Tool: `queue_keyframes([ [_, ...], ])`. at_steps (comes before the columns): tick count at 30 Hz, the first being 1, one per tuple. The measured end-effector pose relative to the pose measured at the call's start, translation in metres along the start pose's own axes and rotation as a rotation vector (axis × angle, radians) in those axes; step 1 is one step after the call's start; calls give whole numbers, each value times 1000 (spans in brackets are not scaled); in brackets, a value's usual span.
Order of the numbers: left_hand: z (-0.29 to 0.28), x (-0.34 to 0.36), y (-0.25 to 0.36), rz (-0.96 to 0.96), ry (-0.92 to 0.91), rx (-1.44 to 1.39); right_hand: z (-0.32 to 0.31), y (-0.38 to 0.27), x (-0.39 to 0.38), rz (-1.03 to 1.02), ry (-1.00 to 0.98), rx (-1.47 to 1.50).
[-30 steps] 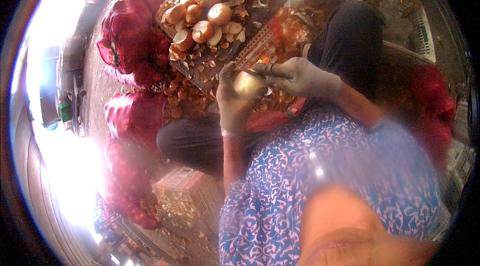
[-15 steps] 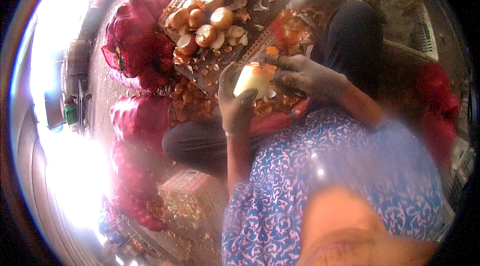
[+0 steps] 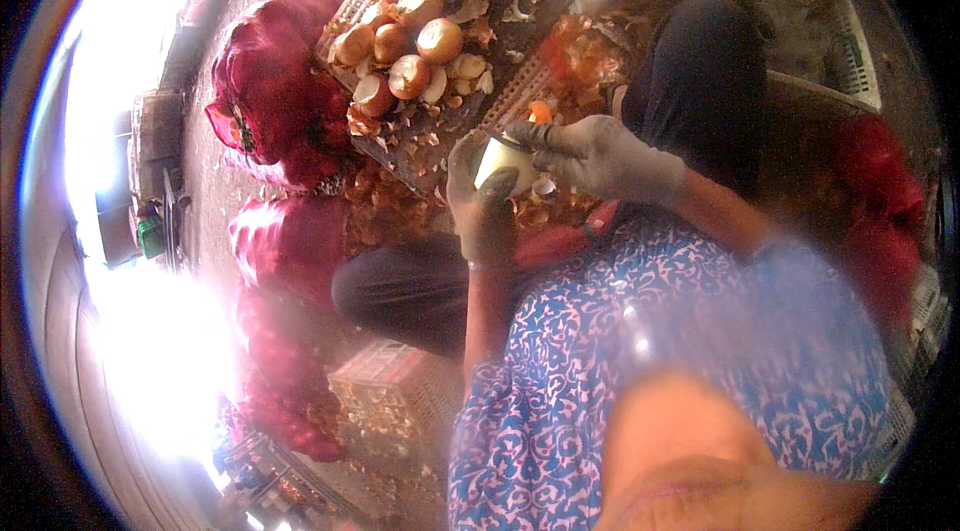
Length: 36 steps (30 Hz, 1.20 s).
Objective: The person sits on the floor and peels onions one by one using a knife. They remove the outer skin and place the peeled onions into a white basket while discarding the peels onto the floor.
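Head view shows my right hand [image 3: 615,161], clear of the pale onion [image 3: 495,159] half a second ago, now back at its top, fingers pinching what seems a dark blade [image 3: 503,139], while my left hand [image 3: 484,219] clasps the onion, so work there has apparently resumed.

Strong daylight is flooding in from the left, burning that side white and glowing on the red mesh sack [image 3: 288,239], while the plastic crate [image 3: 858,56] at upper right is sitting dimmer. The pale onion [image 3: 498,166] is showing soft detail. A milky smear is blurring the blue patterned blouse [image 3: 600,331], and straight edges are bending toward the black rim.
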<state>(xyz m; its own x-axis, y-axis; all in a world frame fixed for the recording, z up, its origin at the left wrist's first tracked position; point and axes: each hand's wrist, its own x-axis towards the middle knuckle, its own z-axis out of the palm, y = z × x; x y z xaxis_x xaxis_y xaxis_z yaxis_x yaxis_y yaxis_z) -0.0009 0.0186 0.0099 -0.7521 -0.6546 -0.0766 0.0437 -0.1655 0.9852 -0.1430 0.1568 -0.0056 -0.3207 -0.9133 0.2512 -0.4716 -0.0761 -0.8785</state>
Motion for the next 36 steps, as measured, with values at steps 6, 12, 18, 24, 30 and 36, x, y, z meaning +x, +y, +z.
queue_keyframes([
  [6,-9,-2,-18,-23,27,-208,-2,20,7,88,47,70],
  [12,-10,-6,-9,-91,-59,-234,-3,19,16,196,190,121],
  [18,3,-3,-1,-66,-195,-149,-9,3,19,489,26,530],
  [24,-4,2,-11,3,-71,-89,8,11,23,461,378,586],
  [30,-9,2,-31,-344,-24,-434,-3,13,15,536,249,614],
  [36,-25,-10,-30,-245,98,-281,-21,28,12,396,471,613],
])
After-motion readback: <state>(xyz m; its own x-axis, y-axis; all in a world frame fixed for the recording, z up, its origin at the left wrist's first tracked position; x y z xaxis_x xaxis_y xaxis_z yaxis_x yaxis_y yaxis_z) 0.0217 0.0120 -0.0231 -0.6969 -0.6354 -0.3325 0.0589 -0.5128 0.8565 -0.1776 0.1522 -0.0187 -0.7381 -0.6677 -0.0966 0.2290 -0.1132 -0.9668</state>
